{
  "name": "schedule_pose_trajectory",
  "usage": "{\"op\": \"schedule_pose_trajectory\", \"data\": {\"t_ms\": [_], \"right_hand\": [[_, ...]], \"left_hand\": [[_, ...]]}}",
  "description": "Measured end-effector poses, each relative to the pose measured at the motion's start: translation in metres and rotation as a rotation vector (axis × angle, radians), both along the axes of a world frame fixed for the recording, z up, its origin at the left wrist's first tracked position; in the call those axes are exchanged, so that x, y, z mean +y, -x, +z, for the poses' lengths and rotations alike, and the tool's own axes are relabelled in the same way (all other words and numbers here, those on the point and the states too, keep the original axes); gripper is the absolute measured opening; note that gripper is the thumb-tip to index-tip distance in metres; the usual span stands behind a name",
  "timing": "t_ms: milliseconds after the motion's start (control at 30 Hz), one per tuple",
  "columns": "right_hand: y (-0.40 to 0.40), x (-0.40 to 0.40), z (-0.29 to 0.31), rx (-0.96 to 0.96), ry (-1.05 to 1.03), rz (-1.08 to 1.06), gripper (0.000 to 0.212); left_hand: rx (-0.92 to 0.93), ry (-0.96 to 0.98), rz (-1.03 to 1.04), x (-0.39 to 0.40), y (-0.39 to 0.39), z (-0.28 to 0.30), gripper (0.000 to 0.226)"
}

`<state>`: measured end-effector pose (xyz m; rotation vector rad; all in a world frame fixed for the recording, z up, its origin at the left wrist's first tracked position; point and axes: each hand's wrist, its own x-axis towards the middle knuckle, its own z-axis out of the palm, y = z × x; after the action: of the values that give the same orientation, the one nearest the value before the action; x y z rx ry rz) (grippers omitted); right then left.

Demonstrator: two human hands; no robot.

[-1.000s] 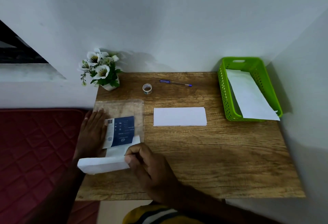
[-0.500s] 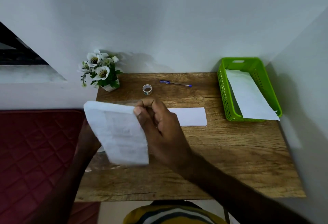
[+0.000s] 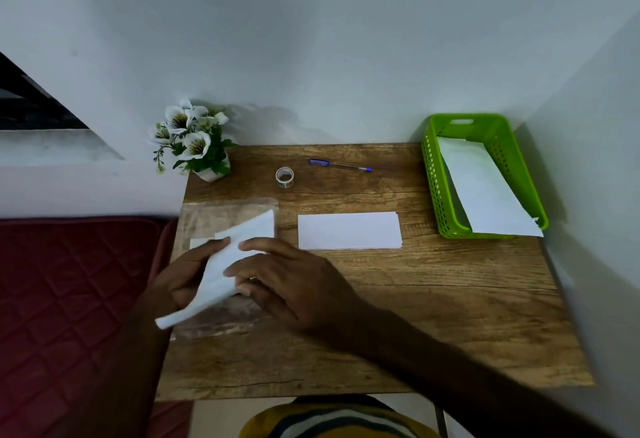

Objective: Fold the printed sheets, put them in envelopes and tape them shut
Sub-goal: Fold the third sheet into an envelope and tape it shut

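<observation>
The left hand (image 3: 183,278) grips one white folded paper piece (image 3: 225,271), sheet or envelope cannot be told, thumb on top and fingers beneath, holding it tilted above the left part of the wooden table (image 3: 433,316). The right hand (image 3: 291,281) lies loosely open over the paper's right edge, fingertips (image 3: 231,271) touching it. Under both hands lies one clear plastic sleeve (image 3: 221,212) with a scrap of white showing inside. Just right of it, one flat stack of white rectangular sheets (image 3: 349,230) rests on the table. Farther back stand one small roll of clear tape (image 3: 284,177), one blue ballpoint pen (image 3: 341,165) and one small pot of white flowers (image 3: 194,141). At the right rear corner, one green plastic basket (image 3: 433,174) holds one white paper (image 3: 485,191). A red quilted mattress (image 3: 69,299) lies left of the table.
</observation>
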<state>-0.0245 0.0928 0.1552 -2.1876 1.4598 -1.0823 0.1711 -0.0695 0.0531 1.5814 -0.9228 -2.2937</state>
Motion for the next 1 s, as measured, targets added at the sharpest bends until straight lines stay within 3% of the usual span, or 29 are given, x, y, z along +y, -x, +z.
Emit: {"op": "schedule_pose_trajectory", "data": {"t_ms": [133, 333, 467, 600, 700, 767, 867, 933, 1000], "right_hand": [[0.019, 0.01, -0.042, 0.023, 0.04, -0.104, 0.019], [0.062, 0.01, -0.105, 0.065, -0.089, -0.392, 0.019], [0.079, 0.012, -0.127, 0.047, -0.189, -0.596, 0.02], [0.088, 0.023, -0.135, -0.009, -0.201, -0.878, 0.02], [0.094, 0.029, -0.135, -0.064, -0.281, -1.128, 0.023], [0.102, 0.03, -0.135, -0.062, -0.387, -1.257, 0.034], [0.112, 0.028, -0.134, -0.079, -0.53, -1.35, 0.054], [0.118, 0.026, -0.134, -0.122, -0.596, -1.385, 0.065], [0.122, 0.023, -0.135, -0.148, -0.657, -1.402, 0.074]], "left_hand": [[0.087, -0.058, 0.231, -0.008, -0.001, -0.014, 0.05], [0.063, 0.064, 0.591, 0.003, 0.014, -0.035, 0.031], [-0.002, 0.116, 0.735, 0.016, 0.025, -0.045, 0.02], [-0.179, 0.224, 0.839, 0.024, 0.031, -0.054, 0.037], [-0.253, 0.388, 0.877, 0.036, 0.032, -0.052, 0.035], [-0.361, 0.568, 0.885, 0.047, 0.035, -0.048, 0.044], [-0.722, 0.831, 0.854, 0.07, 0.043, -0.038, 0.062], [-0.777, 1.087, 0.621, 0.087, 0.055, -0.036, 0.055], [-0.763, 1.256, 0.237, 0.103, 0.07, -0.037, 0.046]]}}
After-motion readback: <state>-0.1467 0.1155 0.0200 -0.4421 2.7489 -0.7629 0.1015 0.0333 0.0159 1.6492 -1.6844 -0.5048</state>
